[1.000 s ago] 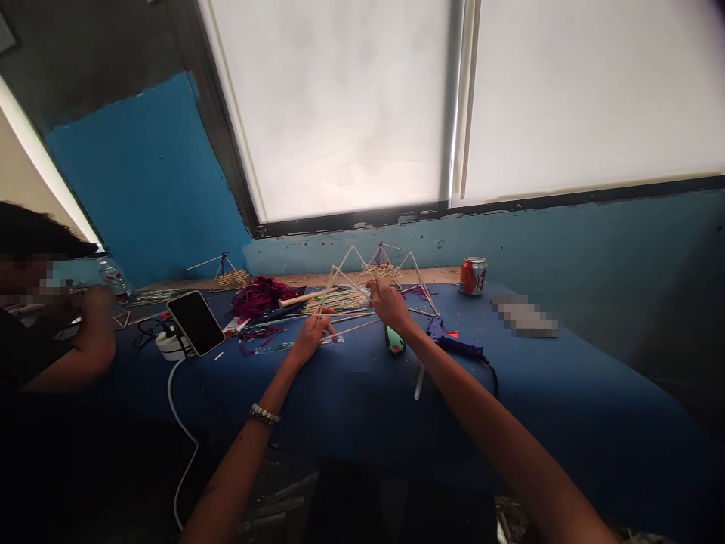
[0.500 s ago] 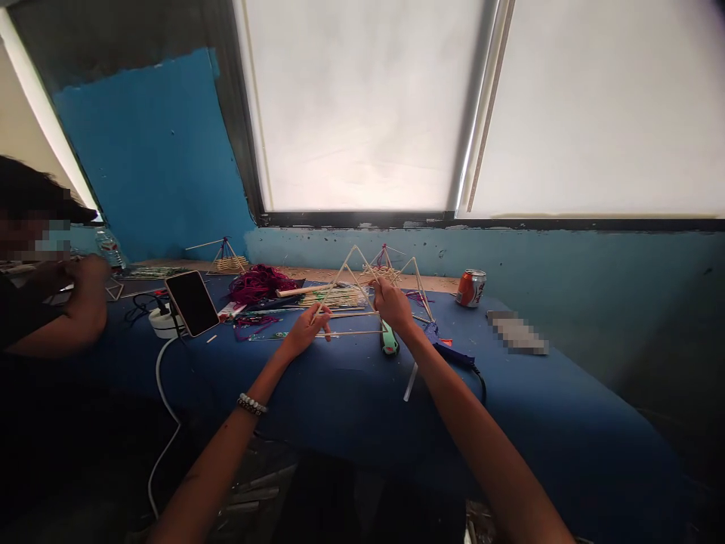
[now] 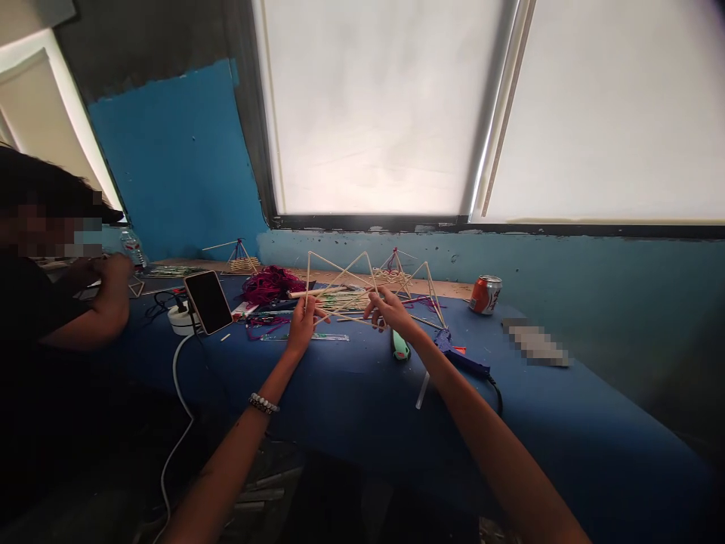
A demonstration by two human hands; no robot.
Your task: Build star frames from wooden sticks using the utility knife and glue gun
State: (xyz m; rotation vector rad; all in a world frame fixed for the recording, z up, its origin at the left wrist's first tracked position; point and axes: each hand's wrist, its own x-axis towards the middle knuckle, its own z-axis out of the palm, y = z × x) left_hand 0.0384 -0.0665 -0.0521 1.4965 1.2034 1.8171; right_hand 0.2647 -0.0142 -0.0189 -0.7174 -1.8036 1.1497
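A frame of thin wooden sticks [image 3: 336, 270], joined in triangles, is held above the table between my hands. My left hand [image 3: 303, 321] is closed around its left corner. My right hand [image 3: 387, 308] grips the right side, fingers curled near a corner. Below my right hand lies a green and black tool [image 3: 399, 347], its kind unclear. To its right is a blue glue gun [image 3: 461, 358] with a cord, and a clear glue stick [image 3: 422, 390] lies in front. Another stick frame [image 3: 432, 295] stands just behind the glue gun.
Loose sticks and purple yarn [image 3: 274, 285] lie behind my hands. A phone [image 3: 208, 302] leans by a white power socket [image 3: 182, 320] at left. A soda can [image 3: 485, 295] stands at right. At far left, a person [image 3: 84, 302] works with their hands.
The stick frame has turned between my hands, now showing two peaks farther left. My left hand has become more upright on its corner. The view has shifted slightly left.
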